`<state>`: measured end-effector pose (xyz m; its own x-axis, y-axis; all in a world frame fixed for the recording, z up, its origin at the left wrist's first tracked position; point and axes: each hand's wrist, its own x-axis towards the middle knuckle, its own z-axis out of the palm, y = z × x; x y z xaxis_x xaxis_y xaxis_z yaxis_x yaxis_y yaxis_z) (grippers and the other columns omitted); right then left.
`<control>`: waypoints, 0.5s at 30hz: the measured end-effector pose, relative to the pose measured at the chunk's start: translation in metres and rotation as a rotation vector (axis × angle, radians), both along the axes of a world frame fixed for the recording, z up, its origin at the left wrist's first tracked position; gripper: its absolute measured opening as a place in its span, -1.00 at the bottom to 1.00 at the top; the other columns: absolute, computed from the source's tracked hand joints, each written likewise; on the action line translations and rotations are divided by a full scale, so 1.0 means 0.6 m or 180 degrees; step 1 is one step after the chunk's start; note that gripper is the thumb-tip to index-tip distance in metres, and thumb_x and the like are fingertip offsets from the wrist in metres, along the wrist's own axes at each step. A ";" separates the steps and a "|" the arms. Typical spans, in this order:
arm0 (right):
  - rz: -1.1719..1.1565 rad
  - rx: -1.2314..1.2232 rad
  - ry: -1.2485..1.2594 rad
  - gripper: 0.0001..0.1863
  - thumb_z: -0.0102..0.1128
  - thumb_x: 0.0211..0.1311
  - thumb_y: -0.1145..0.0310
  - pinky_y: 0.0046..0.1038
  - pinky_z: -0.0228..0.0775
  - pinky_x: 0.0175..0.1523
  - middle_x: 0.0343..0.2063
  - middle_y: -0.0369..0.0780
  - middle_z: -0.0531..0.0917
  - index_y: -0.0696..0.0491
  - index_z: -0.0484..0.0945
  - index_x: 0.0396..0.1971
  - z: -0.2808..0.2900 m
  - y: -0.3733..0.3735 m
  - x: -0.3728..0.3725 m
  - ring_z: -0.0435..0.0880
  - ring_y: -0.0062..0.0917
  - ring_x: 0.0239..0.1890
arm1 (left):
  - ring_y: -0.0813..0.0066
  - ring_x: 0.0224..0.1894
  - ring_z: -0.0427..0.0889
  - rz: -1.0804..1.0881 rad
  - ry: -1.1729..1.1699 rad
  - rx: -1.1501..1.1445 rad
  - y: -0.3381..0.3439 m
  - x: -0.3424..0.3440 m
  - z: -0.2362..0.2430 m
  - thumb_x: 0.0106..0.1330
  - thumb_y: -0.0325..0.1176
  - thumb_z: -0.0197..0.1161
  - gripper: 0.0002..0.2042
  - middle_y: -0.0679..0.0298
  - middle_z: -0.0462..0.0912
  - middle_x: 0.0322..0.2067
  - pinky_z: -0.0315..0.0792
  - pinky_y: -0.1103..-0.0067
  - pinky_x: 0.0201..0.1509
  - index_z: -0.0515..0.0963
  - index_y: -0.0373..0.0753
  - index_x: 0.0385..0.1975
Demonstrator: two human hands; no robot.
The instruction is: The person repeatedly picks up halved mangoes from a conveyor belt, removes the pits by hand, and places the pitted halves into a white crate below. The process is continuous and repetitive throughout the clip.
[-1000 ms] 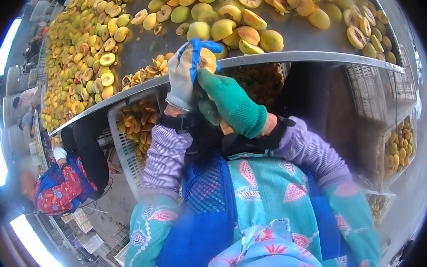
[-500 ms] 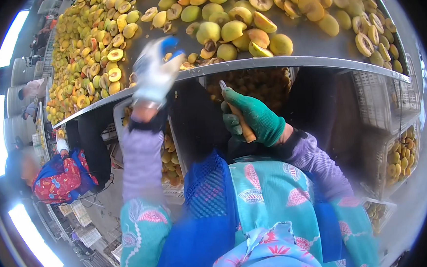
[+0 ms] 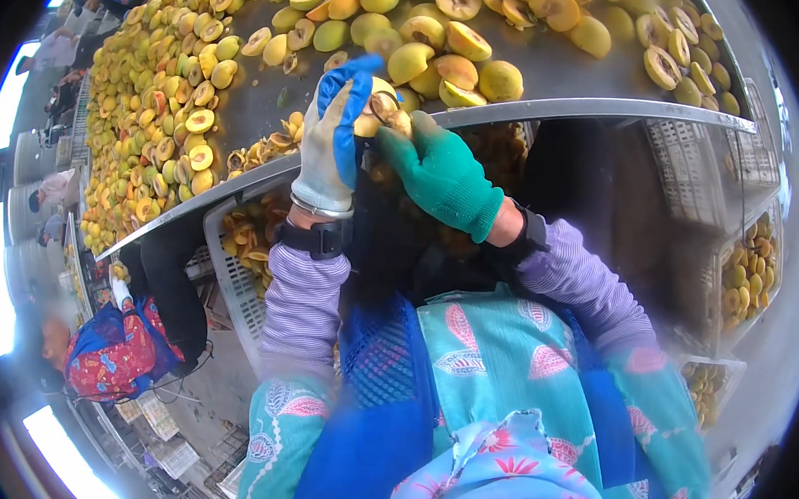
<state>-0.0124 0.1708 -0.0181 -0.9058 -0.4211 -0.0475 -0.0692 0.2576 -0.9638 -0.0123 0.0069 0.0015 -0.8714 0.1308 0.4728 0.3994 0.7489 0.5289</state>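
My left hand, in a white glove with blue fingertips, grips a halved yellow peach just over the near edge of the metal table. Against the fruit's cut face is the thin curved metal tip of a small hand tool. My right hand, in a green knitted glove, is closed round that tool, and its fingers hide the wooden handle. Both hands meet at the fruit. More peach halves lie on the table beyond them, some cut side up.
A large heap of peach halves covers the table's left side. Below the edge stand a white crate of fruit pieces and, at right, stacked crates. Another person in a red patterned top sits at the left.
My left hand has come back from the table with a peach half in it. The right hand has risen with the tool to meet it, and the tool's tip is now at the fruit.
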 end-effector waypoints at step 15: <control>0.0109 -0.1206 -0.0803 -0.55 0.02 0.41 0.02 -0.27 0.37 -0.47 -0.60 -0.13 0.57 0.20 0.46 -0.31 0.008 -0.018 0.031 0.58 -0.39 -0.57 | 0.29 -0.29 0.72 0.0105 0.0210 -0.0601 0.007 -0.011 0.013 0.19 -0.38 0.34 -0.81 0.26 0.75 -0.28 0.60 0.46 -0.17 0.61 -0.29 -0.24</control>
